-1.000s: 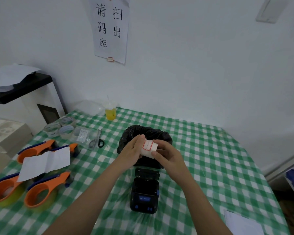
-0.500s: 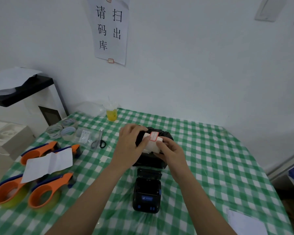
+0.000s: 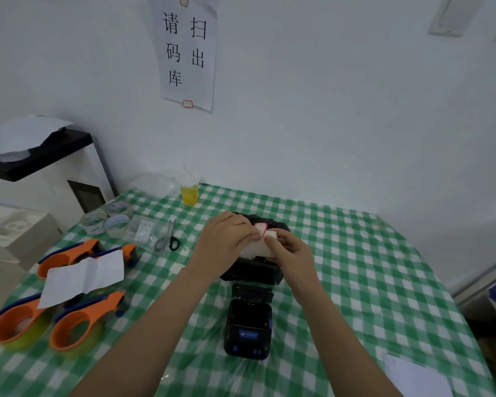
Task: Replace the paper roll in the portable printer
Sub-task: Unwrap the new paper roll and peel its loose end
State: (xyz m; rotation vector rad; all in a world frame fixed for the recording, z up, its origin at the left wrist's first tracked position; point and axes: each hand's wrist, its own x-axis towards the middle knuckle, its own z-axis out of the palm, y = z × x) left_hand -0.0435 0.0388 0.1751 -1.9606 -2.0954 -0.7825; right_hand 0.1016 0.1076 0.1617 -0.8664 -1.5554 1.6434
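Both hands up over the table (image 3: 370,253), sharing one paper roll (image 3: 258,246). Left hand (image 3: 225,240) has its grip closed on the roll's left side, fingers curled over the top. Right hand (image 3: 291,253) has its grip pinched on the right end, thumb tip at the top edge. A red-bordered label (image 3: 260,228) shows at the top of the roll, right by the left fingertips. Can't tell whether it's stuck down or being peeled.

Roll sits in the air above a black bag (image 3: 252,272), not touching the printer (image 3: 248,325). Printer is on the table just in front of the bag, nearer the camera, lid open toward the bag, paper bay dark. Can't tell if anything is inside it.

Left side of table: three orange tape dispensers (image 3: 78,328), a folded white sheet (image 3: 83,277) lying across them. Behind them, clear tape rolls (image 3: 109,219), a clear packet (image 3: 145,232) and scissors (image 3: 168,240). Yellow cup (image 3: 189,193) at the far edge near the wall. Another white paper (image 3: 413,376) at the near right corner. Paper sign (image 3: 188,50) with printed characters on the wall above.
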